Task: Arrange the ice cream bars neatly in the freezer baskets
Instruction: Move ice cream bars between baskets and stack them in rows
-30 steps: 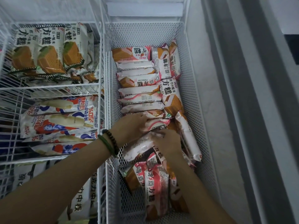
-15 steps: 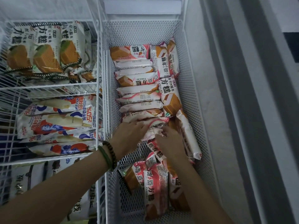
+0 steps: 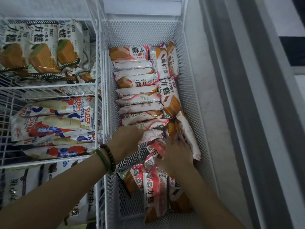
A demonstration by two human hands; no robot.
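Pink bars are being squared into a row in the mesh basket.

At far left, other wrapped bars [image 3: 49, 123] are being kept in wire baskets [image 3: 49, 87] by kind. The left hand [image 3: 127, 139], fingers curled against a pink-wrapped bar [image 3: 152, 134], is being used to press it onto the row of crosswise bars [image 3: 138, 100], probably so the stack is being kept tight. The right hand [image 3: 176, 156] is being laid over loose bars [image 3: 155, 187] (whether one is being gripped cannot be told). All is being done in the white mesh basket [image 3: 194, 103] of a dim chest freezer, grey rim [image 3: 247, 96] at right.
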